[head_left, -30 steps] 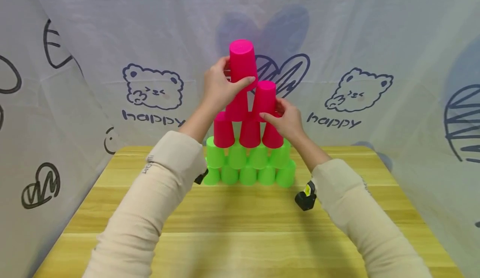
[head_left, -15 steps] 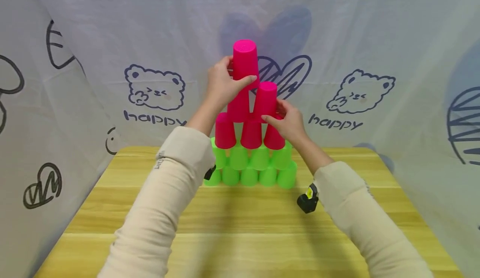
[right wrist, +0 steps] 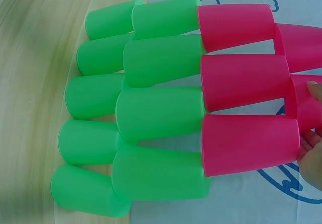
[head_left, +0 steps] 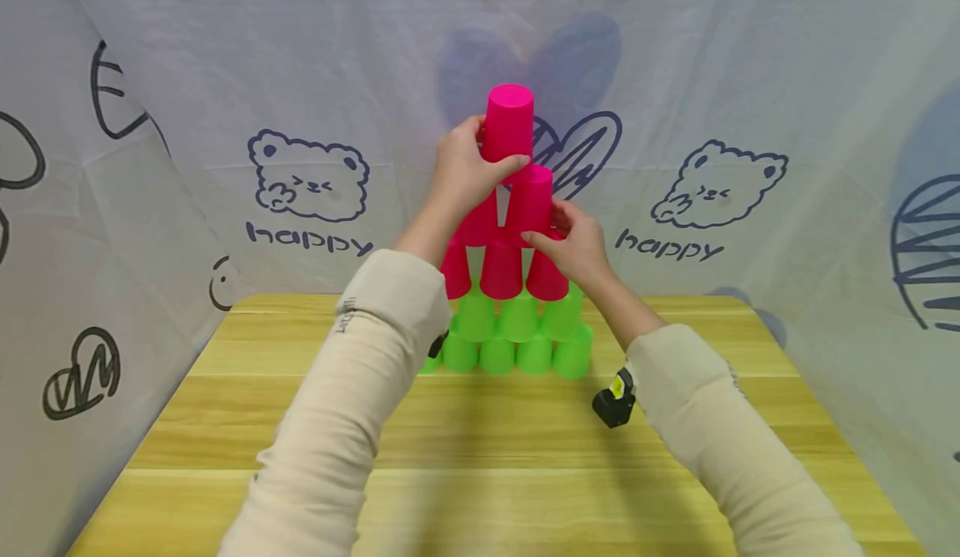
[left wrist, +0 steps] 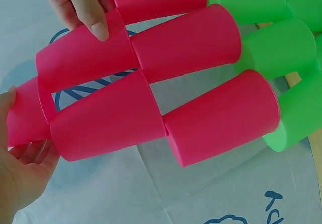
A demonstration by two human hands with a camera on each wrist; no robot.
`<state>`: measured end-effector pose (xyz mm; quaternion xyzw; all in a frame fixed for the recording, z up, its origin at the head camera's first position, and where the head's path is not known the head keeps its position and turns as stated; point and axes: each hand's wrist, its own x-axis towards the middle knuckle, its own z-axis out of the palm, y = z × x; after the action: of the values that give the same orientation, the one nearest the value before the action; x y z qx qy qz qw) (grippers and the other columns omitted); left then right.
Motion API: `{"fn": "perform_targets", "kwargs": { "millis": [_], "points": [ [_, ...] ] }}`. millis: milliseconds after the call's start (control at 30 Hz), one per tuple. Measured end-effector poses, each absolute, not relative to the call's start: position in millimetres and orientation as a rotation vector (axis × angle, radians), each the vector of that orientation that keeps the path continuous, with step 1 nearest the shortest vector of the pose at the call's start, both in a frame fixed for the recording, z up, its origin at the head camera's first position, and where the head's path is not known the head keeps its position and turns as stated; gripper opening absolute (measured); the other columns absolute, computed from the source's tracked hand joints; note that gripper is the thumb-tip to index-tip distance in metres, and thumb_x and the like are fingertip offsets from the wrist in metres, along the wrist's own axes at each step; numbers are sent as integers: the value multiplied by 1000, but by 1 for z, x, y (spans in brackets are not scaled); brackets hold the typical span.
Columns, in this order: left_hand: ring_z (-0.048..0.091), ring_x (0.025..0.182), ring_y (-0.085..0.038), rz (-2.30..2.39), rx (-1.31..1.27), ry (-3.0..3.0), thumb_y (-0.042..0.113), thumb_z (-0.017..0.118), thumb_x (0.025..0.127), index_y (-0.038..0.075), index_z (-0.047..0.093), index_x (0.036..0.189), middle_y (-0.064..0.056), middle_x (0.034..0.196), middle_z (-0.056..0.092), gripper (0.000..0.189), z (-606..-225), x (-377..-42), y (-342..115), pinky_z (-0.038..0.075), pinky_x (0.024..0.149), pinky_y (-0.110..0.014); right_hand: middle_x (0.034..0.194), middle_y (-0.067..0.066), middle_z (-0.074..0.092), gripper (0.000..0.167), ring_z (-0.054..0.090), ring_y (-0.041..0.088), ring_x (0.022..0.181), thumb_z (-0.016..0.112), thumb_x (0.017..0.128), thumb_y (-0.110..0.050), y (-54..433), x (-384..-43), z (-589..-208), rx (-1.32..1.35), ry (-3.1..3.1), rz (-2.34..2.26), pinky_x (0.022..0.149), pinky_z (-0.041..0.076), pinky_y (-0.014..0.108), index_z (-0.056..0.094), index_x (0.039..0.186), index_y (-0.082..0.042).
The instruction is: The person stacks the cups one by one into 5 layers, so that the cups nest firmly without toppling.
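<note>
My left hand point(head_left: 468, 169) grips an upside-down pink cup point(head_left: 510, 119) at the top of a cup pyramid, thumb on its near side. Below it are two pink cups side by side. My right hand point(head_left: 577, 244) holds the right one point(head_left: 529, 198) between thumb and fingers; the left one point(left wrist: 108, 116) stands beside it. In the left wrist view, the top cup's rim lies right at the bases of these two, bridging the gap. Three more pink cups point(right wrist: 246, 83) form the row underneath. Green cups point(right wrist: 161, 113) make up the two lowest rows, partly hidden by my left sleeve in the head view.
The pyramid stands toward the back of a wooden table point(head_left: 300, 424). Behind it hangs a pale cloth point(head_left: 322, 65) with bear and heart drawings, close to the upper cups. A black wrist camera point(head_left: 615, 398) sticks out under my right sleeve.
My left hand has moved right and slightly down with the top cup, from over the left cup to between the two upper cups. My right hand has stayed on its cup.
</note>
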<state>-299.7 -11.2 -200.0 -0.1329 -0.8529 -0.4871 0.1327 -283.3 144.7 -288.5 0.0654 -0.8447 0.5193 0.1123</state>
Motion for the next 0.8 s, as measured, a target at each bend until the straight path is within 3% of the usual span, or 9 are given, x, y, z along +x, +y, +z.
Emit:
{"fn": "perform_targets", "kwargs": {
  "millis": [800],
  "points": [
    [57,112,-23,-1440,-309,-2496,25,67,85,10,38,137,-9,126,55,61,-202,-300,-5,52,91,-32,129,17,55,57,53,29,118,67,85,-16,145,-283,-289,202,-2480,1520,98,48,38,43,136,-4]
  ]
}}
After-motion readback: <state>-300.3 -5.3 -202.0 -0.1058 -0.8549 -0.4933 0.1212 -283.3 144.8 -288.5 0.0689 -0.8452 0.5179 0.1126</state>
